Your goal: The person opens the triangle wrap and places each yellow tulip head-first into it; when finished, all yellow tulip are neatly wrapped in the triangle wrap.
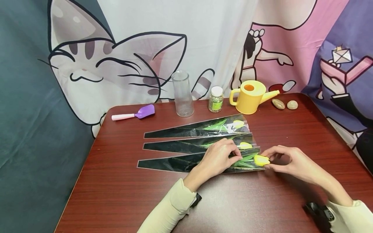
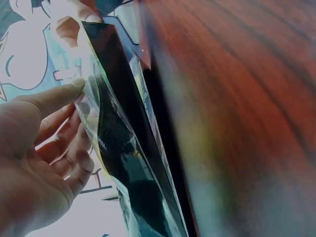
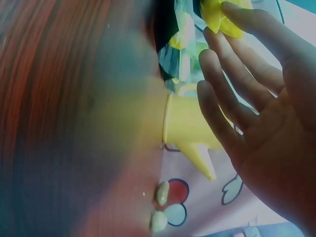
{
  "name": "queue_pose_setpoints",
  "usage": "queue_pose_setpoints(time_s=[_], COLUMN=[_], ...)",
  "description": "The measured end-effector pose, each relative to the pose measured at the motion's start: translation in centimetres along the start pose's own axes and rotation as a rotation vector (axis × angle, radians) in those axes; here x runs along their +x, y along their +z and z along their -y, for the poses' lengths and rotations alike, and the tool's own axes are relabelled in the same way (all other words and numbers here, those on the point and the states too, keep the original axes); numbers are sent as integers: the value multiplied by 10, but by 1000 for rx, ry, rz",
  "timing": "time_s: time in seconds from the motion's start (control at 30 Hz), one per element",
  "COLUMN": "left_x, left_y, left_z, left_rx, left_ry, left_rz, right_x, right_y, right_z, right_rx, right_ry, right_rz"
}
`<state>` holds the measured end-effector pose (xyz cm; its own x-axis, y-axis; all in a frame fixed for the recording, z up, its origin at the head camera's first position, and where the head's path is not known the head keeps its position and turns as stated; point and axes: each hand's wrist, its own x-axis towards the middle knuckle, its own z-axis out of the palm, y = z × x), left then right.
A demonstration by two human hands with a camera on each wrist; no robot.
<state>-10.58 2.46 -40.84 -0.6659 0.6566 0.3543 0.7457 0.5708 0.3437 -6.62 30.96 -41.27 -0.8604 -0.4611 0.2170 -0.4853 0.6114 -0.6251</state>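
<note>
Three yellow artificial tulips lie side by side in tapered black-and-clear sleeves. Over the nearest sleeve [image 1: 169,163] is my left hand [image 1: 220,155]; its thumb and forefinger pinch the sleeve near the green leaves [image 1: 247,157]. The left wrist view shows that sleeve [image 2: 123,143] raised at an angle, its film loose. My right hand [image 1: 294,163] pinches the yellow tulip [image 1: 261,160] by its bloom, at the sleeve's wide end. In the right wrist view the thumb and forefinger touch the bloom [image 3: 224,19], other fingers extended. Behind lie the middle sleeve [image 1: 169,146] and far sleeve [image 1: 180,131].
Along the table's back edge stand a clear glass vase [image 1: 183,94], a white-capped jar [image 1: 216,99] and a yellow watering can [image 1: 251,97]. A purple shovel [image 1: 144,111] lies left; two stones [image 1: 292,105] lie right. A cartoon curtain [image 1: 140,64] hangs behind.
</note>
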Motion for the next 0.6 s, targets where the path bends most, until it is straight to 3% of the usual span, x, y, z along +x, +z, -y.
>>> queue_pose_setpoints(time_s=[0.3,0.6], left_x=[0,0], left_y=[-1,-2], left_z=[0,0], left_rx=[-11,-24], left_ry=[12,16], left_rz=[-22,-27], right_x=[8,12], right_y=[14,20], right_z=[4,6], right_rx=[84,102], right_ry=[-45,-22], right_rz=[-11,-20])
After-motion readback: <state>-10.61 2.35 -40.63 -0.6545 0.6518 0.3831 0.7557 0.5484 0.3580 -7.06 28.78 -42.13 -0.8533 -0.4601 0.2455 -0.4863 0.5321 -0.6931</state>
